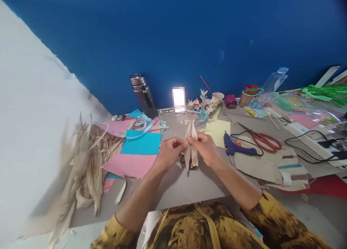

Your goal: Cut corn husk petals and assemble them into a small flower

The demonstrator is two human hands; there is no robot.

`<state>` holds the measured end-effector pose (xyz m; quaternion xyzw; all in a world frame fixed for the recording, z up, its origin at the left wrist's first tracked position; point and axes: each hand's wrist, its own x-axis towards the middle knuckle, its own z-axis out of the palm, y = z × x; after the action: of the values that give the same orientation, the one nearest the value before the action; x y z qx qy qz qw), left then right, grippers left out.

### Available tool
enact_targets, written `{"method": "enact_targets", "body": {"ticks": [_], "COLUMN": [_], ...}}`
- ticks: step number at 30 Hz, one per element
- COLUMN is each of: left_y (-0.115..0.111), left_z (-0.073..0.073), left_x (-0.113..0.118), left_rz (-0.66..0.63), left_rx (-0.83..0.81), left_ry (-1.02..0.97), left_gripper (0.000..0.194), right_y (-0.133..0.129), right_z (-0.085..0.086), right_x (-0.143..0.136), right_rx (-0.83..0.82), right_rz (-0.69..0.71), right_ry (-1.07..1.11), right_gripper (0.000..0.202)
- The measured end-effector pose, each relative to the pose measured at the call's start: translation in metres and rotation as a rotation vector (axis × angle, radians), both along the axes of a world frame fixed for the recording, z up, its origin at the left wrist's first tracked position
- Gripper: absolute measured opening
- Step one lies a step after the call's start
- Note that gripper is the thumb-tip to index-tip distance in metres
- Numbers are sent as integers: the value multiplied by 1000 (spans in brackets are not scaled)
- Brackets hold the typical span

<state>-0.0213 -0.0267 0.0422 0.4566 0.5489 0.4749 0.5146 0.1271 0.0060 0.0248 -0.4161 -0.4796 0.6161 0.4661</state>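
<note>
Two dried husk strips stand upright side by side between my hands, over the front middle of the table. My left hand pinches the left strip between thumb and fingers. The other strip is pinched by my right hand. Below and partly behind the strips, dark scissor handles show on the table. Just beyond my hands stands a bunch of small husk flowers on blue stems. Yellow paper lies behind my right hand.
A glue gun, red-handled scissors and a power strip lie right. Blue felt, pink sheets and dried husks are left. A flask and lit screen stand behind.
</note>
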Motion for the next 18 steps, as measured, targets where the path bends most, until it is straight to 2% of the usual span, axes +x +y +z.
{"method": "enact_targets", "body": {"ticks": [3,5,8,10,14,18], "left_y": [9,11,11,11,11,10], "left_z": [-5,-11,-19,-23,-27,-33], "left_x": [4,11,22,27,25,18], "left_rz": [15,65,248,305,277,281], "left_rx": [-43,-50,81,168,175,161], "left_ry": [-115,-122,27,128,175,193], "left_gripper": [21,22,25,29,31,35], "right_y": [9,11,9,7,5,6], "right_z": [-9,-16,-21,-23,-23,-24], "right_x": [-5,-12,-24,-30,-32,-29], "right_rx": [83,159,282,324,340,302], "right_rz": [-92,-165,-283,-319,-297,-233], "right_ry": [-124,-219,-323,-344,-364,-290], "right_gripper": [28,26,28,27,24,28]}}
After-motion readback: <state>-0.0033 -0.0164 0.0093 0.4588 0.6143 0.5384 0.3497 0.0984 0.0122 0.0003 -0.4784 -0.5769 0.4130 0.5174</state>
